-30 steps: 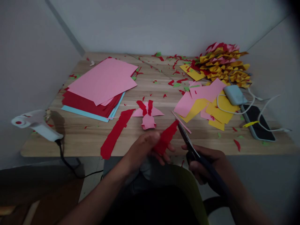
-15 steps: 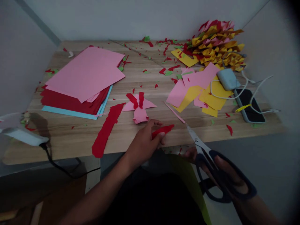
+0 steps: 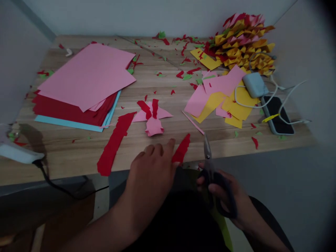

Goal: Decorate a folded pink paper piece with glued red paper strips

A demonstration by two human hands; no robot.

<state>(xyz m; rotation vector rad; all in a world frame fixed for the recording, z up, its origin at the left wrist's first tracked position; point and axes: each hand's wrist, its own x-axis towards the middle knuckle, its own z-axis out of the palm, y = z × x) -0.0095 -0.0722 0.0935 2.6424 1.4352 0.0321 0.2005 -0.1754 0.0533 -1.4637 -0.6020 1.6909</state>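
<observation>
My left hand (image 3: 153, 168) is at the table's front edge, its thumb and fingers closed on a small red paper piece (image 3: 182, 148). Dark-handled scissors (image 3: 208, 157) are in my right hand (image 3: 225, 189), blades together and pointing up toward the table. Just beyond my left hand lies a folded pink paper figure (image 3: 154, 126) with two red strips (image 3: 154, 108) on its upper part. A long red paper piece (image 3: 115, 145) rests left of it. A thin pink strip (image 3: 193, 122) lies by the scissors' tip.
Pink sheets (image 3: 86, 75) top a stack with red and blue paper at left. Yellow and pink pieces (image 3: 240, 105), a phone (image 3: 278, 115), a charger (image 3: 254, 85) and a folded-paper bundle (image 3: 241, 45) are at right. A white device (image 3: 21, 153) stands front left; scraps are scattered.
My left hand has turned over, back upward, and the small red piece now points more upright. My right hand has drawn the scissors left and turned them more upright. The view has shifted slightly.
</observation>
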